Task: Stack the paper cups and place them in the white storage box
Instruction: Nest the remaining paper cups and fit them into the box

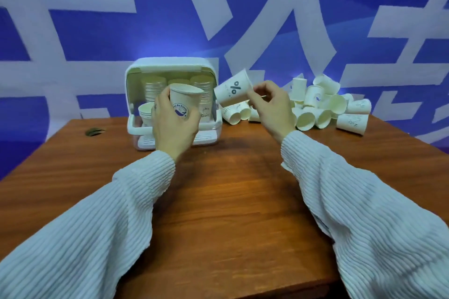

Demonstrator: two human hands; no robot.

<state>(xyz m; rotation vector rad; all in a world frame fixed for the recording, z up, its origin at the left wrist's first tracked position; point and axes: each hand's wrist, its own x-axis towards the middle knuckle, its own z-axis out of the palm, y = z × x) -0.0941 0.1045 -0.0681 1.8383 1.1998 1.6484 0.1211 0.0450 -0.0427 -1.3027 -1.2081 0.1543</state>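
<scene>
My left hand (173, 124) grips an upright white paper cup with a blue whale print (182, 102), held in front of the white storage box (209, 128). My right hand (272, 104) pinches a second cup marked with a percent sign (232, 91), tilted with its bottom pointing left toward the first cup; the two cups are apart. The box stands open at the table's back, with tall stacks of cups (155, 88) inside and a short stack (145, 111) at its lower left. A heap of loose cups (320, 104) lies at the back right.
The wooden table (230, 201) stretches toward me between my white ribbed sleeves. A small dark green object (93, 131) lies at the back left of the table. A blue and white banner (170, 19) hangs right behind the table.
</scene>
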